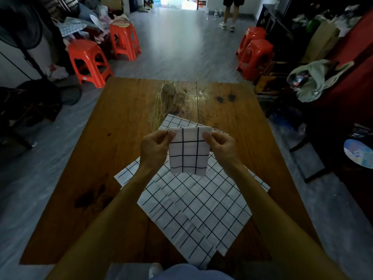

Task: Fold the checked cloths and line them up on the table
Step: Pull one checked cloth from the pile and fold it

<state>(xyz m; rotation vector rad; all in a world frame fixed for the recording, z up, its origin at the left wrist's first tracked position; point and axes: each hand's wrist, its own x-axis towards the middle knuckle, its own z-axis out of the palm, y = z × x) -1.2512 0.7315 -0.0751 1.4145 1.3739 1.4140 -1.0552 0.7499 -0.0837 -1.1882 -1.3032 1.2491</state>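
Note:
A folded white cloth with a black check hangs in the air above the table, held by its top edge. My left hand pinches its upper left corner and my right hand pinches its upper right corner. Below them a pile of unfolded checked cloths lies spread on the wooden table, overlapping one another at angles and reaching the near edge.
Red plastic stools stand beyond the table at the left and right. A person's legs show at the far doorway. Clutter lines both sides of the room, with a standing fan at the left.

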